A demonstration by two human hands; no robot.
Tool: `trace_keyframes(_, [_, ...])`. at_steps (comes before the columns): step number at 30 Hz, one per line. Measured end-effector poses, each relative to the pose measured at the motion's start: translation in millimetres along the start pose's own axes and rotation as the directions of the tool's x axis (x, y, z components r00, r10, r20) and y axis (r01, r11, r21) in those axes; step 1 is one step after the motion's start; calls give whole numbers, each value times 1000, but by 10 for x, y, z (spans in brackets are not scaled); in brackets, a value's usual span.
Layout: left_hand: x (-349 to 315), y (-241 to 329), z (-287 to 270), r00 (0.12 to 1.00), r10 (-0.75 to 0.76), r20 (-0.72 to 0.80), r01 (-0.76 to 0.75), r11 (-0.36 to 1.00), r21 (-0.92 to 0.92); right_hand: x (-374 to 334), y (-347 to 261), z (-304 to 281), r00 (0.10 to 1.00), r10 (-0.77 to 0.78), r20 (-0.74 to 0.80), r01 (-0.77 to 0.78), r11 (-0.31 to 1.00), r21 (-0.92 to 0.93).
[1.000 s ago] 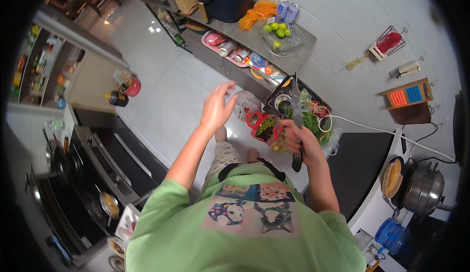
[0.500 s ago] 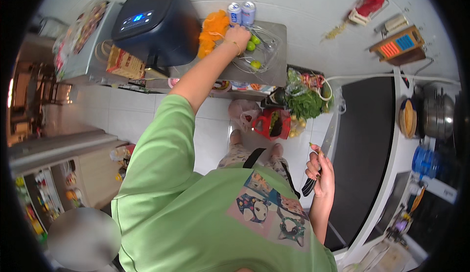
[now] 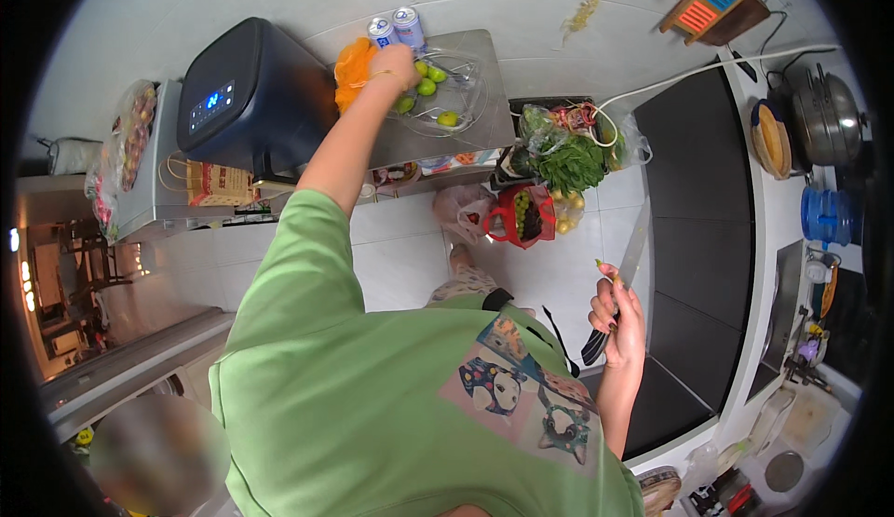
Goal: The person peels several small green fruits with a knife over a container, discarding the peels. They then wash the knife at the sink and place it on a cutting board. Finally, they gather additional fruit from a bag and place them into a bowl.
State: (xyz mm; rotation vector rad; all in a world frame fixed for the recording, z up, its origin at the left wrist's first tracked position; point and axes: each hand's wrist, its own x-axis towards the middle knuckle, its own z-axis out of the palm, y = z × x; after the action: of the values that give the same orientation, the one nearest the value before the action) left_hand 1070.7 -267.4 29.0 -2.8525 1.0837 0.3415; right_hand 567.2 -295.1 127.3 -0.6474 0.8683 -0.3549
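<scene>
limes [image 3: 426,87]: round, smooth, green, on a clear, shiny tray [image 3: 477,110] | left hand [image 3: 395,64]: just beside them, fingers hidden, cannot tell their grip | right hand [image 3: 618,319]: fingers curled round knife [image 3: 636,254], long flat blade, black handle | crumpled orange cloth [image 3: 352,72], cylindrical cans [image 3: 408,29], flat grey counter [image 3: 492,56]

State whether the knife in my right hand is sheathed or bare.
Bare: no sheath covers the knife blade, which shows pale and uncovered beyond the right hand.
</scene>
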Motion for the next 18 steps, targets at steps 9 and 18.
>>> trace_keyframes(9, [-1479,1391,-414,770,613,-179,24,-308,-951,-616,-27,-585,978,-198,-70,193,979,-67])
trace_keyframes(18, [-3952,4370,-85,176,984,31,162,2,-987,-1971,256,-1679,589,-703,-398,389,678,-624])
